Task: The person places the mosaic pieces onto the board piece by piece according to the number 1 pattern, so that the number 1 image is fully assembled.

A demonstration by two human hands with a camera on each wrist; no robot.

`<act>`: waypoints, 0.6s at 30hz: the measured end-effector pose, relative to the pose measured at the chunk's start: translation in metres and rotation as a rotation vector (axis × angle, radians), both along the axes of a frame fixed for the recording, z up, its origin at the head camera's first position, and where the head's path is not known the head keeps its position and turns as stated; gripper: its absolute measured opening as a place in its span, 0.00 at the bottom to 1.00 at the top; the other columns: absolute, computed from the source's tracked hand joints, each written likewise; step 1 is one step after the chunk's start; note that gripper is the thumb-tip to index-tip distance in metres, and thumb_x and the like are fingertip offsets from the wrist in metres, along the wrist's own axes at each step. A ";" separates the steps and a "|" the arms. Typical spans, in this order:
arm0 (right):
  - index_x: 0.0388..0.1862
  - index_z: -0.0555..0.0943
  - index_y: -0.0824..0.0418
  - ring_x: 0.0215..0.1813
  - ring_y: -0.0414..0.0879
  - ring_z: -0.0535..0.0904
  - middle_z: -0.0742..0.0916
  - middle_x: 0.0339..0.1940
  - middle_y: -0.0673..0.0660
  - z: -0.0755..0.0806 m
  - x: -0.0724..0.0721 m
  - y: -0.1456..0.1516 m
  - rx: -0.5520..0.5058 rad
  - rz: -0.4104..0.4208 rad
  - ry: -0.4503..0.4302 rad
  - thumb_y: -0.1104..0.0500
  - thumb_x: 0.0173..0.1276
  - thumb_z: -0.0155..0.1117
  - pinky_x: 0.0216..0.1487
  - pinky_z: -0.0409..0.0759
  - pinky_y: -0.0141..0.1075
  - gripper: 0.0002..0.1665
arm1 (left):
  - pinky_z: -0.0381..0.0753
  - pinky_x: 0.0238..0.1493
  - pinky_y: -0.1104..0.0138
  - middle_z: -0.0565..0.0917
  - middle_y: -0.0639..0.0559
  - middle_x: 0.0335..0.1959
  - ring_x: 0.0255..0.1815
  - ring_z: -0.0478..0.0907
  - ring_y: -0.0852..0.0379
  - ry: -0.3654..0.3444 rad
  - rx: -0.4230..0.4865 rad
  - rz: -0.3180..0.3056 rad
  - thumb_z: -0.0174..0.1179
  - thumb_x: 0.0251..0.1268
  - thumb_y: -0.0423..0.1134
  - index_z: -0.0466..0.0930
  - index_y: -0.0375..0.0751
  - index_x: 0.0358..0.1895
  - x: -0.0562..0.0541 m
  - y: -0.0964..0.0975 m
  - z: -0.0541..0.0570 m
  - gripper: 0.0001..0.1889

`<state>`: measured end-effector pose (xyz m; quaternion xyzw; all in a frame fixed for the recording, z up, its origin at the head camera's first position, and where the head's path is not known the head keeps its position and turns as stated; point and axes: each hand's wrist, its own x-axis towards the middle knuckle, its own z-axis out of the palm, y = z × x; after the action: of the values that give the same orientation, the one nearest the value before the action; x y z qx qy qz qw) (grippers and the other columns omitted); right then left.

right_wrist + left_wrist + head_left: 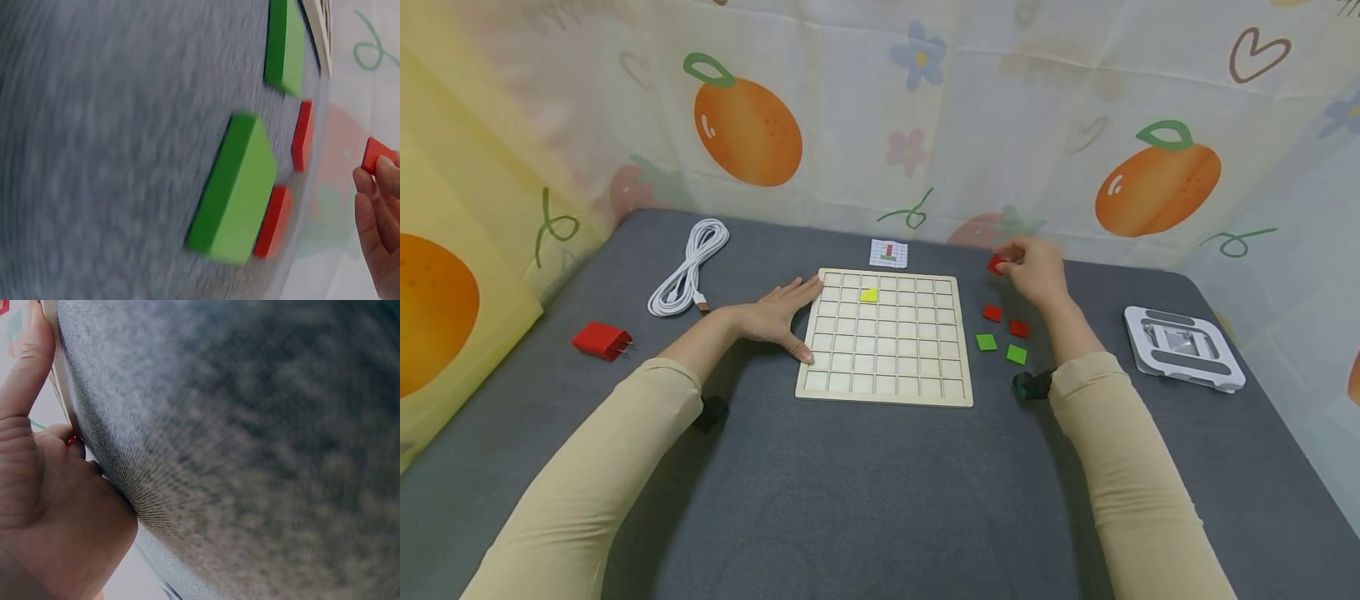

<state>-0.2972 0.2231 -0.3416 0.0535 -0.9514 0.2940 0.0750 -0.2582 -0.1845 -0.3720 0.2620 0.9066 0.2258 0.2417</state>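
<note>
My right hand [1033, 265] pinches a small red square tile [996, 264] between thumb and fingers, beyond the board's upper right corner. The right wrist view shows this tile [375, 155] at the fingertips, held up off the table. My left hand [772, 317] is spread along the left side of a pale wooden grid board [883, 402], with thumb and fingertips at its edge. One yellow tile [869, 295] sits in an upper cell of the grid. Right of the board lie two red tiles [992, 313] and, nearer, two green tiles [987, 342].
Behind the board is a small printed pattern card [888, 253]. To the left are a coiled white cable [688, 267] and a red charger plug [601, 341]. A grey-and-white folding stand [1183, 348] lies at the right. A printed curtain [850, 217] hangs behind the table.
</note>
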 end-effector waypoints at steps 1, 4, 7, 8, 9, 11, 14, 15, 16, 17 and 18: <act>0.53 0.83 0.65 0.51 0.62 0.83 0.86 0.49 0.69 0.000 0.000 -0.002 -0.007 0.005 0.000 0.65 0.70 0.61 0.45 0.80 0.50 0.14 | 0.30 0.81 0.41 0.32 0.41 0.83 0.83 0.27 0.37 -0.001 0.001 -0.001 0.73 0.46 0.63 0.31 0.38 0.80 0.000 0.000 0.000 0.70; 0.52 0.84 0.65 0.49 0.61 0.84 0.87 0.48 0.69 0.001 0.000 -0.010 -0.024 0.024 0.002 0.66 0.69 0.62 0.43 0.80 0.47 0.14 | 0.30 0.80 0.39 0.32 0.40 0.83 0.83 0.27 0.36 -0.002 0.011 -0.006 0.73 0.46 0.64 0.32 0.37 0.80 0.000 0.000 0.000 0.70; 0.51 0.84 0.64 0.46 0.60 0.84 0.88 0.48 0.67 0.001 0.001 -0.017 -0.028 0.038 0.008 0.66 0.68 0.64 0.39 0.78 0.42 0.13 | 0.30 0.80 0.40 0.32 0.40 0.83 0.83 0.27 0.36 -0.004 0.011 -0.006 0.73 0.45 0.64 0.31 0.38 0.80 -0.001 0.001 0.000 0.70; 0.51 0.84 0.64 0.46 0.60 0.84 0.88 0.48 0.67 0.001 0.001 -0.020 -0.031 0.041 0.006 0.66 0.68 0.64 0.39 0.77 0.40 0.13 | 0.30 0.80 0.40 0.32 0.40 0.83 0.83 0.27 0.36 -0.003 0.010 -0.005 0.73 0.45 0.64 0.31 0.38 0.80 -0.001 0.001 0.000 0.70; 0.51 0.84 0.64 0.47 0.59 0.84 0.87 0.49 0.67 0.001 0.001 -0.022 -0.035 0.045 0.001 0.66 0.68 0.64 0.38 0.76 0.39 0.13 | 0.30 0.80 0.40 0.32 0.40 0.83 0.83 0.27 0.37 -0.004 0.009 -0.004 0.73 0.45 0.64 0.31 0.38 0.80 -0.001 0.001 0.000 0.70; 0.52 0.84 0.63 0.47 0.59 0.83 0.87 0.50 0.66 0.001 0.002 -0.026 -0.044 0.052 -0.013 0.66 0.68 0.64 0.38 0.76 0.38 0.14 | 0.30 0.81 0.40 0.32 0.41 0.83 0.83 0.26 0.37 -0.004 0.006 -0.003 0.73 0.45 0.63 0.31 0.38 0.80 0.000 0.002 0.000 0.70; 0.53 0.84 0.61 0.47 0.57 0.84 0.87 0.51 0.64 0.000 0.003 -0.033 -0.056 0.064 -0.035 0.65 0.69 0.64 0.40 0.78 0.39 0.15 | 0.30 0.80 0.40 0.32 0.40 0.83 0.83 0.27 0.37 -0.006 0.012 -0.001 0.74 0.45 0.63 0.31 0.38 0.80 0.000 0.002 0.001 0.70; 0.54 0.84 0.61 0.47 0.57 0.84 0.87 0.51 0.64 0.000 0.003 -0.035 -0.060 0.068 -0.040 0.65 0.69 0.64 0.41 0.79 0.40 0.15 | 0.30 0.80 0.40 0.32 0.40 0.83 0.83 0.27 0.36 -0.007 0.014 -0.002 0.74 0.45 0.63 0.31 0.37 0.80 0.000 0.002 0.001 0.70; 0.54 0.84 0.60 0.47 0.56 0.84 0.87 0.51 0.63 0.000 0.003 -0.037 -0.061 0.071 -0.044 0.64 0.69 0.64 0.42 0.80 0.41 0.15 | 0.30 0.80 0.40 0.32 0.40 0.83 0.83 0.26 0.37 -0.009 0.013 0.000 0.74 0.45 0.63 0.31 0.38 0.80 0.000 0.002 0.001 0.70; 0.54 0.84 0.59 0.47 0.56 0.85 0.87 0.51 0.62 0.000 0.003 -0.039 -0.063 0.073 -0.045 0.64 0.69 0.64 0.42 0.81 0.42 0.15 | 0.30 0.80 0.40 0.32 0.40 0.83 0.83 0.27 0.37 -0.009 0.015 0.000 0.73 0.45 0.63 0.31 0.38 0.80 0.000 0.001 0.001 0.70; 0.54 0.84 0.59 0.47 0.55 0.85 0.87 0.52 0.62 0.000 0.004 -0.041 -0.064 0.077 -0.048 0.64 0.69 0.64 0.43 0.82 0.43 0.15 | 0.30 0.80 0.39 0.32 0.40 0.83 0.83 0.27 0.36 -0.009 0.019 0.000 0.74 0.45 0.63 0.31 0.37 0.80 0.001 0.001 0.001 0.70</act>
<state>-0.2935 0.1823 -0.3419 0.0804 -0.9403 0.3280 0.0423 -0.2574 -0.1833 -0.3709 0.2633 0.9033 0.2354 0.2435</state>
